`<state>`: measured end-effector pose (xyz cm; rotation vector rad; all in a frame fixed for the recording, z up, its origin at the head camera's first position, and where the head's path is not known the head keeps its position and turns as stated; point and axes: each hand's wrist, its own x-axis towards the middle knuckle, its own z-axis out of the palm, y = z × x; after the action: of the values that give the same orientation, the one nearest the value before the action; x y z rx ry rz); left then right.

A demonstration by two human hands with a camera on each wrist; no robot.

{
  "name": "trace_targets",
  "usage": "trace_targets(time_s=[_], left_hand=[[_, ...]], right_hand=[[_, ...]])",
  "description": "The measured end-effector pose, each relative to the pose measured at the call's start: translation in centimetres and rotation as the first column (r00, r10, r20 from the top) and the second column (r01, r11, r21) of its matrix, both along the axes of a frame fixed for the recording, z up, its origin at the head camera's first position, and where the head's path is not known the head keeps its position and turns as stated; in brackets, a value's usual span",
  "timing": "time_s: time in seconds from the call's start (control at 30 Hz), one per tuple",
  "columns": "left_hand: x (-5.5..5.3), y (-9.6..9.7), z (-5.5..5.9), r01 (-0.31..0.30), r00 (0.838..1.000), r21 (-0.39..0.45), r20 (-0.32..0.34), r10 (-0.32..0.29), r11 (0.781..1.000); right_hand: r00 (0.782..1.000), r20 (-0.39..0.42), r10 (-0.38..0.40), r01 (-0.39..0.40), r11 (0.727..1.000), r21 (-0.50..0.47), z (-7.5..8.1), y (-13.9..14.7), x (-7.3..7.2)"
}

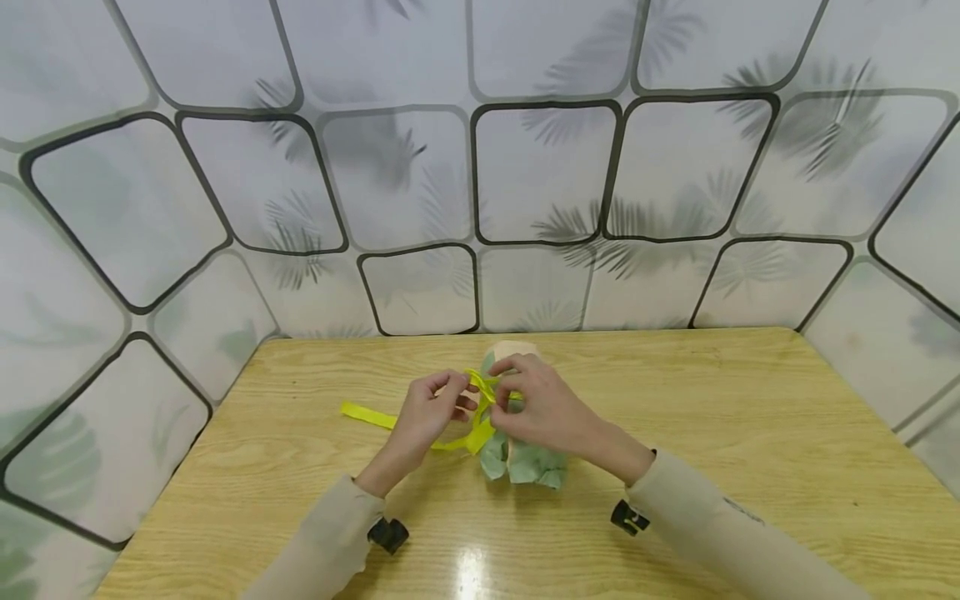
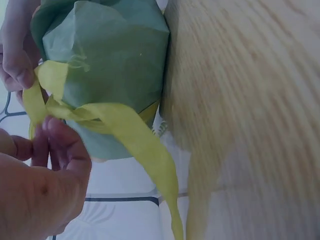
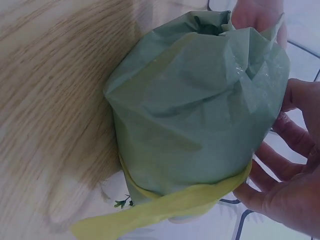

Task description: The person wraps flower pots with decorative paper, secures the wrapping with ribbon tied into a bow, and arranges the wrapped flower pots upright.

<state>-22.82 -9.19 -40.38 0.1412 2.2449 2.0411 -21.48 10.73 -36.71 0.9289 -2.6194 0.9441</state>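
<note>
A parcel [image 1: 536,464] wrapped in green and cream paper, its edges crumpled, rests on the table in the head view. A yellow ribbon [image 1: 483,433] goes round it and is looped above. My left hand [image 1: 423,417] pinches the ribbon between thumb and fingertips, left of the parcel. Over the parcel, my right hand [image 1: 543,404] pinches another part of the ribbon. The left wrist view shows the left hand [image 2: 45,185] close beside the ribbon's crossing [image 2: 60,107]. In the right wrist view the right fingers [image 3: 280,162] are partly hidden behind the parcel [image 3: 190,110].
The wooden table [image 1: 712,417] reaches back to a pale backdrop [image 1: 547,175] printed with dark frames and leaves. One ribbon tail [image 1: 367,415] stretches left across the tabletop. Black buckles [image 1: 388,535] hang at both wrists.
</note>
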Motion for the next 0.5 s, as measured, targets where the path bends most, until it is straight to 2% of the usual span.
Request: trace_targets(time_s=[0.13, 0.23, 0.33, 0.5], left_hand=[[-0.2, 0.5, -0.2, -0.096, 0.995, 0.07, -0.005, 0.097, 0.993], [-0.3, 0.8, -0.3, -0.128, 0.992, 0.178, 0.02, 0.126, 0.976], [-0.5, 1.0, -0.4, -0.124, 0.991, 0.324, 0.094, 0.099, 0.938], [-0.7, 1.2, -0.3, -0.094, 0.976, 0.502, 0.215, -0.019, 0.86]], right_hand=[[0.999, -0.038, -0.007, 0.008, 1.0, 0.01, 0.1, 0.6, 0.2], [0.996, -0.087, -0.003, 0.003, 1.0, 0.003, 0.0, 1.1, 0.2], [0.994, -0.107, 0.007, -0.008, 1.0, -0.009, 0.0, 1.6, 0.2], [0.996, -0.088, 0.007, -0.011, 0.999, -0.041, -0.1, 2.3, -0.3]])
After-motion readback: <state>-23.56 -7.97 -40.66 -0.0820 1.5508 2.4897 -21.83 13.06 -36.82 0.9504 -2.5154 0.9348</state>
